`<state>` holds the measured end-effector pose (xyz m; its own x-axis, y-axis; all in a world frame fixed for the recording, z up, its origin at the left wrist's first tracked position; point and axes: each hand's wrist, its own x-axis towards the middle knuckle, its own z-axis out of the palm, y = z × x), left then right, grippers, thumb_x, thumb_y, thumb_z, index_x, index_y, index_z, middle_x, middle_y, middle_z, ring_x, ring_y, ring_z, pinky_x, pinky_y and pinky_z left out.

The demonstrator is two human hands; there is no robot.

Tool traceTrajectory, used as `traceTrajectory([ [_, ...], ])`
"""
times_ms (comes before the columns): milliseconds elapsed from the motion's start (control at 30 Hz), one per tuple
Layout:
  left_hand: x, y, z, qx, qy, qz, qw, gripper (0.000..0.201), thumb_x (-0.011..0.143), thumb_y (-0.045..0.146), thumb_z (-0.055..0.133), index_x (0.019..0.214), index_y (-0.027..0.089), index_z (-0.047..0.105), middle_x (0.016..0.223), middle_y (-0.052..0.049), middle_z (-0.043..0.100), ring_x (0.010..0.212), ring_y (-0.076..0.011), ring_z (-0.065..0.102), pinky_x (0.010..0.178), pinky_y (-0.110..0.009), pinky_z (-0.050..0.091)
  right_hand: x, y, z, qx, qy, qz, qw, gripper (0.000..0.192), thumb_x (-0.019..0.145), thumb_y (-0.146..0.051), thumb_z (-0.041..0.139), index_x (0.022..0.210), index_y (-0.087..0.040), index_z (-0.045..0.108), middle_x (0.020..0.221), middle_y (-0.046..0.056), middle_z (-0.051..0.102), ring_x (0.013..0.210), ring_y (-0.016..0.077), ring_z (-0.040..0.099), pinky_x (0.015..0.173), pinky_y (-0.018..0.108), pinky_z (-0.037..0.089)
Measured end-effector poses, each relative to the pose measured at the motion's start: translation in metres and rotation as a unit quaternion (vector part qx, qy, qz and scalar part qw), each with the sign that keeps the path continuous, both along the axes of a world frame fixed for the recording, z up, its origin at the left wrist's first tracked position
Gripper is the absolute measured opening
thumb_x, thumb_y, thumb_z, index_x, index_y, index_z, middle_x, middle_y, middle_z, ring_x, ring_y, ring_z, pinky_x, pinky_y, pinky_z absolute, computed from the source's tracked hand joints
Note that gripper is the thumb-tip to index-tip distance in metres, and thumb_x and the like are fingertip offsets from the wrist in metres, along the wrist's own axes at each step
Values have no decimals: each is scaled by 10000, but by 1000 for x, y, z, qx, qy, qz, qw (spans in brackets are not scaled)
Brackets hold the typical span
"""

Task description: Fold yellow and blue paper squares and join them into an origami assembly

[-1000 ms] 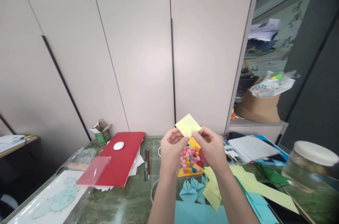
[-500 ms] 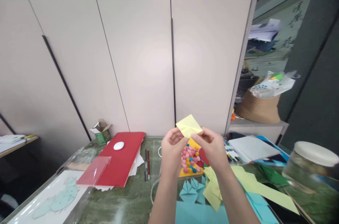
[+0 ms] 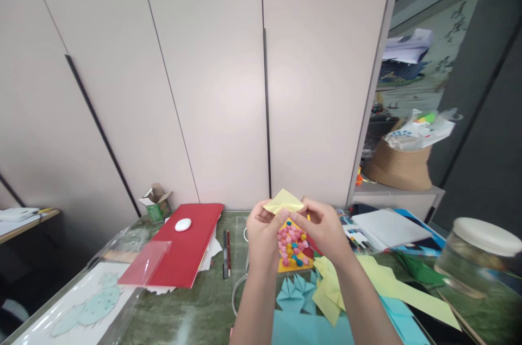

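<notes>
Yellow paper (image 3: 284, 200), its longer span side to side, is pinched above the orange card (image 3: 284, 267) by left hand (image 3: 263, 230) and right hand (image 3: 325, 227), both equally near.

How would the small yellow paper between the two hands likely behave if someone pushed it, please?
The yellow paper is probably light, being small and thin-looking between the left hand and the right hand. It would likely bend easily, since creases show across its lower part. It may hold some shape, as its top corner stands up unsupported.
</notes>
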<state>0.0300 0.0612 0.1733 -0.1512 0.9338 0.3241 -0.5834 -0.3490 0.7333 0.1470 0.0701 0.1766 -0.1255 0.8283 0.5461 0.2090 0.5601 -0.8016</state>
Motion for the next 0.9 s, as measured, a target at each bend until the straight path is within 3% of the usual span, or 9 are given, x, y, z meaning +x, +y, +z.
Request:
traceTrajectory([
  [200,-2,-3,3,3,68,-10,998,300,688,152,674,966,133,560,871,-54,641,805,-132,591,731,-231,444,5,0,2,-13,-28,-3,1000,293,785,-336,556,576,-172,434,579,-38,420,591,105,391,559,228,319],
  [500,-4,0,-1,-20,70,12,997,268,621,165,728,835,127,572,754,-34,664,680,-126,605,661,-228,449,9,0,3,-20,-53,25,998,241,779,-246,539,580,-176,422,578,-42,444,590,105,422,569,225,330],
  [667,-3,-1,1,-17,115,50,992,308,652,209,705,926,139,582,843,-68,677,783,-167,625,713,-253,460,8,1,2,-6,-50,-11,999,274,784,-299,554,576,-174,427,578,-40,429,609,109,399,575,230,318],
  [767,-3,0,4,-3,108,12,994,363,666,208,693,999,151,558,926,-82,675,860,-179,627,778,-267,455,9,3,1,-9,-18,-20,1000,263,784,-323,560,599,-172,449,580,-45,403,609,106,378,575,232,309],
  [900,-3,2,4,9,97,-32,995,373,668,194,694,1007,152,543,835,-59,686,798,-166,642,762,-262,458,10,4,0,-13,8,-11,1000,233,783,-303,559,614,-169,471,588,-46,395,606,103,373,573,233,306],
])
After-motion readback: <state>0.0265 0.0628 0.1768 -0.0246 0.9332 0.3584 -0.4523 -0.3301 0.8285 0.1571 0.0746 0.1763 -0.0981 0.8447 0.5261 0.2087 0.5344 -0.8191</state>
